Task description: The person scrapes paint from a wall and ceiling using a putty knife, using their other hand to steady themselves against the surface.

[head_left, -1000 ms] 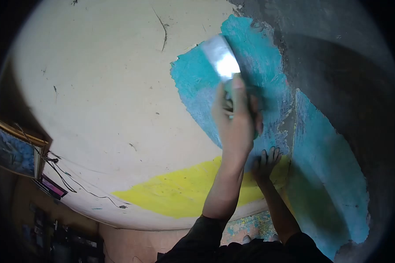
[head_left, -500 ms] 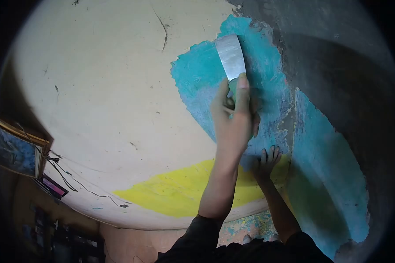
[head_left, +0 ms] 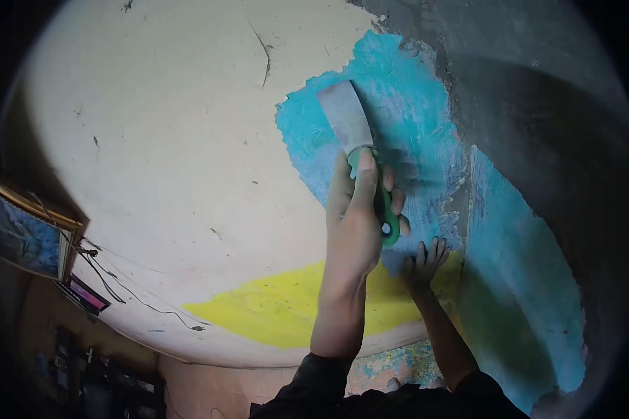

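My left hand (head_left: 356,216) is closed around the green handle of a putty knife (head_left: 346,115), thumb near the base of the blade. The wide metal blade points up and slightly left, over a turquoise patch (head_left: 391,77) on the wall. Below the fingers, the end of the handle with its hanging hole shows. Lower and to the right, my right hand (head_left: 424,267) lies against the wall with its fingers spread, holding nothing, near the border of the turquoise and a yellow painted area (head_left: 272,304).
Cream paint (head_left: 175,153) with cracks and chips covers the wall at left. Bare grey plaster (head_left: 538,119) borders the turquoise at right. A framed picture (head_left: 31,230) and a dangling cable with a plug (head_left: 197,328) are at lower left. Paint flakes (head_left: 391,363) speckle the floor.
My left hand has moved the putty knife down and left, and the blade leans further left. More of the handle now shows. My right hand has stayed in place.
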